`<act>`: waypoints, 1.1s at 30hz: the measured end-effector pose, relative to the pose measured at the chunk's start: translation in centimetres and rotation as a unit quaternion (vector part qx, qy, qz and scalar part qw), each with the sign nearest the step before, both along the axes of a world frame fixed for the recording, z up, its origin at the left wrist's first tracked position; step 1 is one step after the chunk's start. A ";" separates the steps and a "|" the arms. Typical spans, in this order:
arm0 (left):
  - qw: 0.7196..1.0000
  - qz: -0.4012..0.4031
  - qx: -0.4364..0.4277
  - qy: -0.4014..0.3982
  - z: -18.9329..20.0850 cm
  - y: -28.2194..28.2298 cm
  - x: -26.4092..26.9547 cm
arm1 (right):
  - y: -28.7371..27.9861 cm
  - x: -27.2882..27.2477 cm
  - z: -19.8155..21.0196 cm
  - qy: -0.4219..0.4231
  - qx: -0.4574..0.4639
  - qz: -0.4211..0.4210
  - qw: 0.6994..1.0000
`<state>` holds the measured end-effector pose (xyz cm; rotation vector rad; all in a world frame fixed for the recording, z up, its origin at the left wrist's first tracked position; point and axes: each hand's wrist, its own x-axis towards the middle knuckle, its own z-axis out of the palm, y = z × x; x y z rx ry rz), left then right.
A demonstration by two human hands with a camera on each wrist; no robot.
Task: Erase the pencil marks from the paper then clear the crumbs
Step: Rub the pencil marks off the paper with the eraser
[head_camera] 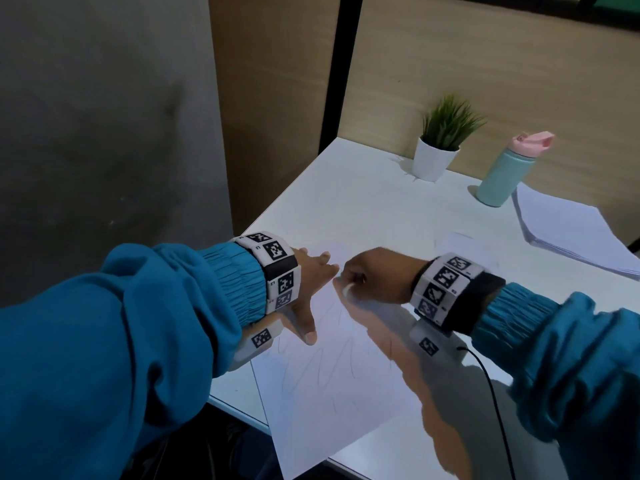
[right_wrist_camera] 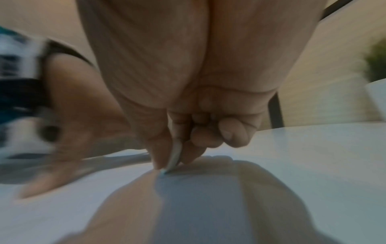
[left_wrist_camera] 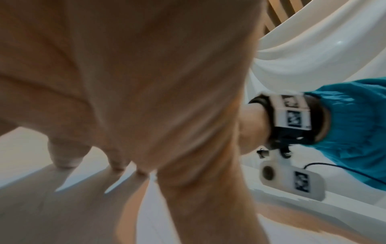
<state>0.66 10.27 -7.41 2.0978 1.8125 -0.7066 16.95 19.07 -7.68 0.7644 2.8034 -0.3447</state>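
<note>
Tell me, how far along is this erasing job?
Early on. Nothing looks finished: pencil scribbles cover much of the paper. In hand: the right hand pinches a white eraser against the sheet while the left hand presses it flat. Left: those marks, then any crumbs.

paper [head_camera: 332,386]: on the table [head_camera: 363,202], at its near left corner
left hand [head_camera: 304,289]: flat on the paper's far left part
right hand [head_camera: 377,275]: just right of the left hand, over the paper's far edge
eraser [head_camera: 347,289]: pinched in the right hand, tip touching the paper
potted plant [head_camera: 440,147]: well behind the paper
bottle [head_camera: 509,171]: right of the potted plant
paper stack [head_camera: 571,230]: right of the paper, just beside the bottle
</note>
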 end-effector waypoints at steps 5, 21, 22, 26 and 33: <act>0.999 -0.014 -0.021 0.019 0.5 0.9 0.8 | 1.9 -0.3 0.6 0.014 0.019 -0.033 0.999; 0.998 -0.046 -0.038 0.003 -0.2 2.2 4.6 | -0.5 5.4 0.2 -0.018 -0.050 0.009 0.999; 0.998 -0.047 -0.039 0.007 0.0 2.2 4.7 | 0.0 5.3 0.4 -0.022 -0.036 0.006 0.999; 0.997 -0.052 -0.043 0.023 0.3 2.2 5.0 | 2.7 5.3 0.8 0.018 0.012 -0.074 0.997; 0.997 -0.052 -0.045 0.018 0.5 2.0 5.1 | 2.5 4.7 0.8 -0.001 0.019 -0.069 0.997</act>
